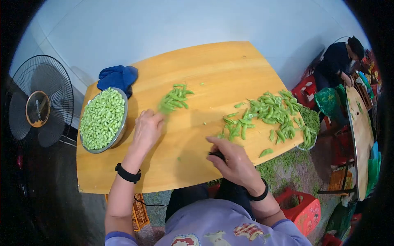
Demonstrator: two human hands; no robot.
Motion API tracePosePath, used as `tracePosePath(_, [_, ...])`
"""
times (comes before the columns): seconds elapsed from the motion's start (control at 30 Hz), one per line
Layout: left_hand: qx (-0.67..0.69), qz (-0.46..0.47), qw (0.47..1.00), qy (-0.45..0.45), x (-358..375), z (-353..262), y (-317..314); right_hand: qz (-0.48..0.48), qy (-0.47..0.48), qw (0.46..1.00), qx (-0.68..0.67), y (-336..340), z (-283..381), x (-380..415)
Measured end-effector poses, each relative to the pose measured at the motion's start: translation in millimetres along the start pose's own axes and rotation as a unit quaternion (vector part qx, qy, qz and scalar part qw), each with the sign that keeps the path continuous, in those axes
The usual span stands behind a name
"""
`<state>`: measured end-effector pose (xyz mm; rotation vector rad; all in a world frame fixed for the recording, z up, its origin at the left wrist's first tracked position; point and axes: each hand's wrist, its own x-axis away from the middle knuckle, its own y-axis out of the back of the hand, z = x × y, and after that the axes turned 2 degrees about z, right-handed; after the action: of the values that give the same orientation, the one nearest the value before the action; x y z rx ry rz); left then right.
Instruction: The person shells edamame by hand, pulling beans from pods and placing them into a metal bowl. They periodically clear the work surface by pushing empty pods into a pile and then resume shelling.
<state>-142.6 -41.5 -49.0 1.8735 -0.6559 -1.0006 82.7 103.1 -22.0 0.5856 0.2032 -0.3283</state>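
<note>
My left hand [148, 127] is closed at the near side of a small heap of green edamame pods [177, 97]. A motion-smeared green pod shows at its fingertips. To its left stands a round metal bowl [119, 138], filled with small pale green pieces [102, 119] that look like beans or short pods. My right hand [234, 162] is over the table's near edge, fingers curled around a small black object [217, 155] mostly hidden by the palm. Beyond it, a larger pile of edamame pods [273, 108] spreads across the right side of the wooden table [197, 65].
A dark blue cloth [117, 78] lies behind the bowl. At left is a black fan [39, 106]. A full container of pods [310, 125] stands off the table's right edge. A red stool [301, 211] is at lower right. Another person [338, 61] works at a further table [357, 139].
</note>
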Motion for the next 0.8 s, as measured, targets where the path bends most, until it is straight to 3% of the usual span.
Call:
tracePosePath(0.2, [0.159,0.137,0.978,0.007,9,-38,19,0.000,0.001,0.999,-0.032,-4,-7,1])
tracePosePath(0.27, [0.439,0.183,0.871,0.126,13,-50,15,0.000,-0.014,0.999,-0.052,-2,-10,0])
tracePosePath(0.37, [0.501,0.117,0.836,0.191,24,-58,6,-0.055,0.028,0.996,-0.061,-1,-13,4])
tracePosePath(0.4, [0.502,0.114,0.835,0.195,24,-58,9,-0.037,-0.057,0.991,-0.113,2,-10,8])
tracePosePath(0.43, [0.367,0.035,0.918,0.149,22,-55,15,-0.017,-0.141,0.976,-0.166,4,-9,12])
tracePosePath(0.47, [0.217,-0.044,0.970,0.098,22,-50,19,-0.011,-0.141,0.976,-0.168,4,-11,15])
tracePosePath(0.5, [0.165,-0.016,0.984,0.066,27,-41,20,-0.022,-0.122,0.983,-0.132,3,-14,19])
tracePosePath(0.53, [0.162,-0.016,0.984,0.072,31,-38,17,-0.033,-0.101,0.990,-0.096,2,-15,23])
tracePosePath(0.6, [0.136,0.101,0.984,-0.047,37,-33,9,-0.017,-0.130,0.985,-0.114,0,-15,27])
tracePosePath(0.7, [0.101,0.145,0.984,0.012,46,-42,-10,-0.024,-0.085,0.991,-0.101,-4,-18,29])
tracePosePath(0.8, [0.084,0.169,0.982,-0.016,45,-40,-11,-0.012,-0.115,0.989,-0.097,-6,-22,34])
